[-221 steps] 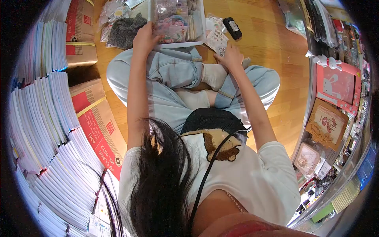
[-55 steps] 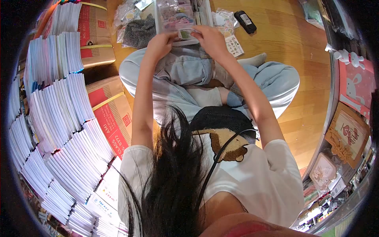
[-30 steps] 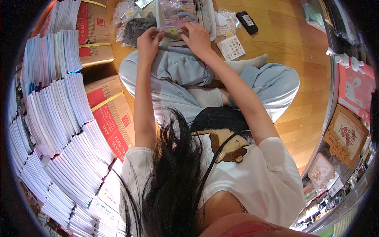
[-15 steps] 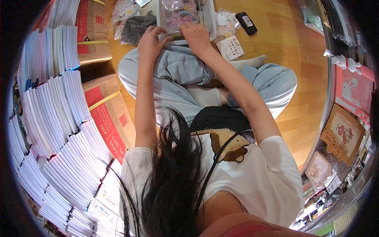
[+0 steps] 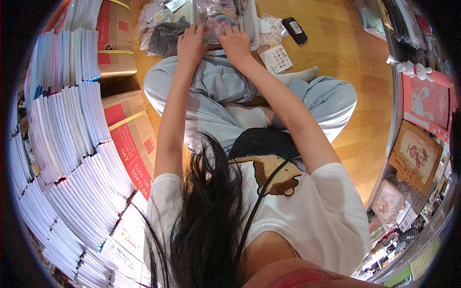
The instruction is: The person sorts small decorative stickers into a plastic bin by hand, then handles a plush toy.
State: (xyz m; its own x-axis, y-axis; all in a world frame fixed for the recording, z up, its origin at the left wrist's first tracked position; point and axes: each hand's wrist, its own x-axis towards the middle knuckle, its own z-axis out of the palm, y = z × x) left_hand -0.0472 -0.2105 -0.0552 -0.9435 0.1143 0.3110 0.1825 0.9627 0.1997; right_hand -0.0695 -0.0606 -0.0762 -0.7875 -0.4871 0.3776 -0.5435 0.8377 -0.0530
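Note:
A clear plastic box (image 5: pixel 255 30), filled with small packets (image 5: pixel 222 20), sits at the top of the view, just beyond my crossed legs. My left hand (image 5: pixel 192 45) is at the near left corner of the box, its fingers bent forward over the contents and its thumb low near the front wall. Beside it, my right hand (image 5: pixel 236 44) has its fingers curled down at the near side, by a pinkish packet. Both hands look closed, but what lies under the fingertips is hidden.
A dark grey fuzzy cloth (image 5: pixel 167 38) and clear bags (image 5: pixel 154 15) lie left of the box. To its right are a black device (image 5: pixel 295 30) and a printed card (image 5: pixel 276 59). Stacked notebooks (image 5: pixel 72 115) and cartons (image 5: pixel 128 137) stand left; a shelf (image 5: pixel 396 110) stands right.
My left hand has shifted forward and slightly right, its fingers now reaching over the box's near side. My right hand stays at the near side with slightly changed finger positions.

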